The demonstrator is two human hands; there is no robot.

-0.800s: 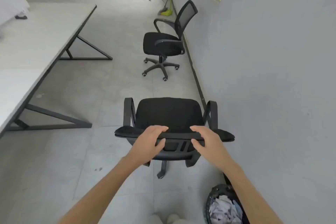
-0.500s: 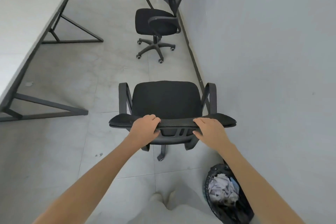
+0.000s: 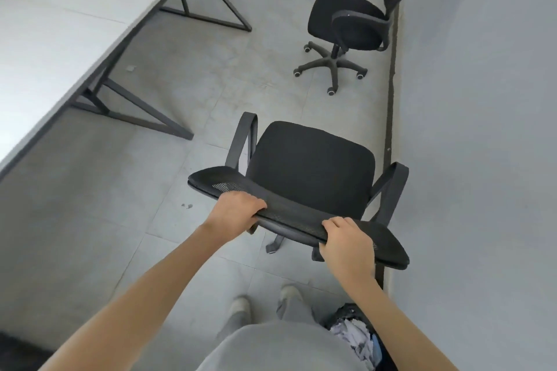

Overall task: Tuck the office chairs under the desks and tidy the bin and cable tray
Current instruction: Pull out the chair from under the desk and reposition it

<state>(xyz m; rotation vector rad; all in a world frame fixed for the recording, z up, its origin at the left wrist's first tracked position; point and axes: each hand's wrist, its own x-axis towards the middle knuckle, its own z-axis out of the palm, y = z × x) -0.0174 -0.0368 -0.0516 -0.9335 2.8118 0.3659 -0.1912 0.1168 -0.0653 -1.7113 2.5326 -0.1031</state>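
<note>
Your two hands hold the top edge of the near chair point(image 3: 313, 159), a black one in the middle of the view. Your left hand point(image 3: 233, 212) curls over the mesh back on its left part, and your right hand point(image 3: 346, 245) curls over it on the right part. The seat faces away from you, toward 12 o'clock. The tabletop point(image 3: 60, 18) lies at 10 o'clock, well apart from this chair, with black legs under it. A second chair point(image 3: 346, 19) stands at 1 o'clock, near the grey wall point(image 3: 482, 129). The bin point(image 3: 355, 331), full of crumpled paper, sits at 5 o'clock, just beside your feet.
</note>
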